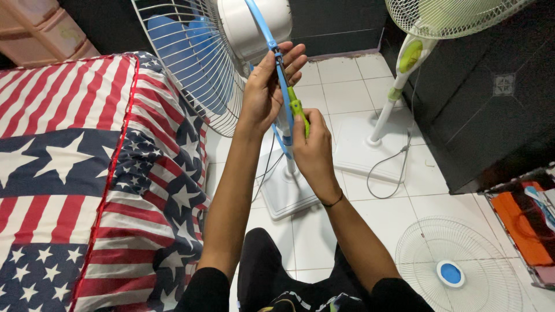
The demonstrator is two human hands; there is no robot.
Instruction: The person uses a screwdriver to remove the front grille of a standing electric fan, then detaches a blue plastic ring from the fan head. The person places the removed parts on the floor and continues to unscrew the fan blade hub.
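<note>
While raised together: both hands on blue fan rim.

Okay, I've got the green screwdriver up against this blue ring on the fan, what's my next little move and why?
Probably steady the blue ring with the left hand and turn the green screwdriver held in the right hand. Its tip seems to sit near the ring's clasp, though that joint is too small to see clearly.

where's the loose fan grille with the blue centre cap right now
In the head view the loose fan grille lies flat on the white tiled floor at lower right, beside the person's right forearm and just left of the tray of orange things.
</note>
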